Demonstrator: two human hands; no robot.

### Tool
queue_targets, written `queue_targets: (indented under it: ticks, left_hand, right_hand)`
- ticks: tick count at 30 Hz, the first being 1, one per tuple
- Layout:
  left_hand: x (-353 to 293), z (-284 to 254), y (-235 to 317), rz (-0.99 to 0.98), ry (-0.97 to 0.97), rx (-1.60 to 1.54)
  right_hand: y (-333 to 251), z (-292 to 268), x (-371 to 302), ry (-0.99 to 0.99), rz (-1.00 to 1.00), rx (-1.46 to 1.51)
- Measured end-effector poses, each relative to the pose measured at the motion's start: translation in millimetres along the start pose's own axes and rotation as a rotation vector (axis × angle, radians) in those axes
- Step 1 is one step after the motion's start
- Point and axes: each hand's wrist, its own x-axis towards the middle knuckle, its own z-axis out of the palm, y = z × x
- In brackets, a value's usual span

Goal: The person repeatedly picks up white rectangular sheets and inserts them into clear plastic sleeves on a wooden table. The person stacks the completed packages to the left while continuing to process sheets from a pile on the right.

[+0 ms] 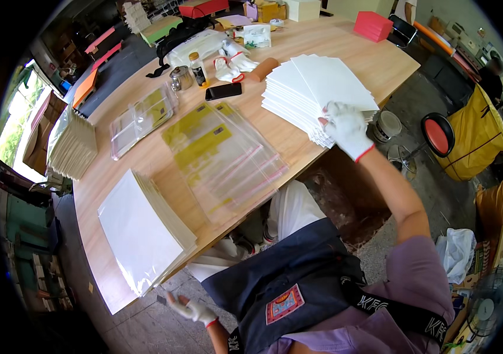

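Observation:
My right hand [347, 128], in a white glove with a red cuff, is at the near edge of a fanned stack of white sheets [304, 88]. Its fingers curl onto the top sheet there. Low in front of me, off the table edge, my left hand [192, 311] wears a similar glove with bare fingertips and is open, palm up. A small dark flat piece [161, 300] shows by its fingertips; whether it touches them I cannot tell. Just above that hand lies a pile of white sheets in clear glossy sleeves [139, 227]. Clear plastic bags [228, 159] with yellow-green patches lie mid-table.
Another bundle of clear bags [143, 118] lies further left, near a standing stack of sleeved sheets [73, 143]. Behind are a phone [223, 91], a jar [198, 71], a metal pot [180, 78] and spare gloves [232, 66]. Under the table edge stands a cardboard box [351, 194]; a stool [438, 134] is right.

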Motion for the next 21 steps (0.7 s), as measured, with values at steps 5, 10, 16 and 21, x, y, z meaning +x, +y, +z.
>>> queue_targets:
  ticks: [5,10,16,21]
  left_hand:
    - [-33.1,79.2,31.8,0.526,-0.437,0.081]
    - [-8.9,156.8,113.3,0.727,-0.738,0.292]
    - [17.1,217.7,109.8,0.803,-0.808,0.558]
    - [18.7,242.0,115.3,0.731,-0.894,0.526]
  right_hand:
    - [42.6,15.7,22.1,0.087,-0.114,-0.168]
    - [68.0,21.1,17.0,0.21,-0.195,-0.065]
    - [57.6,-2.9,-55.3,0.284,-0.311,0.02]
    - [89.1,34.3,-107.4,0.154,0.261,0.66]
